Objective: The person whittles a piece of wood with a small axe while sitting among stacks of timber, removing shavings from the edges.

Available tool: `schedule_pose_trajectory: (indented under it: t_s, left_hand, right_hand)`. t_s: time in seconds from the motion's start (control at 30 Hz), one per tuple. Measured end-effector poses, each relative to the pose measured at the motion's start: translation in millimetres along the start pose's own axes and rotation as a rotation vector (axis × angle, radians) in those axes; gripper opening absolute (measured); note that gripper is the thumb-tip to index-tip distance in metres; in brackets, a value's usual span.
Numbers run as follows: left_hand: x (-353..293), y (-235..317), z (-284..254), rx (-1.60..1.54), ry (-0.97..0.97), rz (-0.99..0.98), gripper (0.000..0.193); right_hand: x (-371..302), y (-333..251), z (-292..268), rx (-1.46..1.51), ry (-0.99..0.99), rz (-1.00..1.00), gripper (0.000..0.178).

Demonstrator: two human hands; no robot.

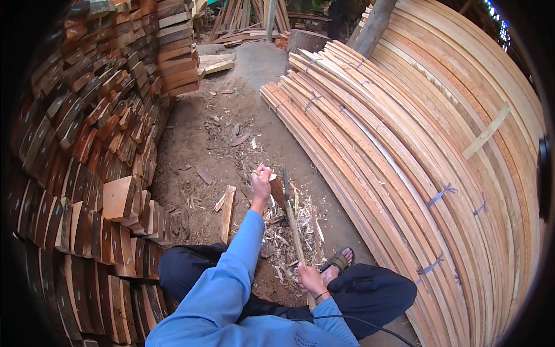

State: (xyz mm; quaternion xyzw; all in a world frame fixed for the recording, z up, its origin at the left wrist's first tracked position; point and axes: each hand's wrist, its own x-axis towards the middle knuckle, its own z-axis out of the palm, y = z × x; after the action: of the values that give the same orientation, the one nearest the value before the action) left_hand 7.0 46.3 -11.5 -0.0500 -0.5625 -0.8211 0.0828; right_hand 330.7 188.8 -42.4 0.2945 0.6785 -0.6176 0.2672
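My left hand (261,180) is stretched forward over the ground, its fingers closed round a small pale piece of wood (273,177). Close beside it stands a brown wooden block (278,191). Between my knees, my right hand (312,280) grips the long wooden handle (296,231) of a blade tool. Its narrow dark blade (285,184) points away from me, next to the block and my left hand. Pale wood shavings (312,225) lie scattered beneath the tool. Whether the blade touches the block, I cannot tell.
Stacked timber pieces (87,144) form a wall on my left. Long bundled wooden strips (370,150) run along my right, tied with purple bands (442,195). A loose plank (228,214) lies near my left knee. My sandalled foot (338,263) rests beside the shavings.
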Motion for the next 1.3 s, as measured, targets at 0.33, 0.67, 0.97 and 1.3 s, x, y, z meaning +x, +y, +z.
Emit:
schedule_pose_trajectory:
  t_s: [0.33,0.67,0.97,1.3]
  left_hand:
    - [-1,6,-9,0.029,0.040,-0.017,0.022]
    - [1,3,-14,0.043,0.030,0.003,0.022]
    - [12,-2,-30,-0.003,0.095,0.012,0.022]
    - [6,-2,-20,0.045,0.066,0.045,0.023]
  right_hand:
    - [-23,-29,1,0.510,-0.118,0.080,0.038]
    - [-27,-36,16,-0.414,0.193,-0.070,0.057]
    - [-18,-38,21,-0.632,0.371,-0.309,0.051]
    - [13,-59,20,-0.602,0.398,-0.253,0.057]
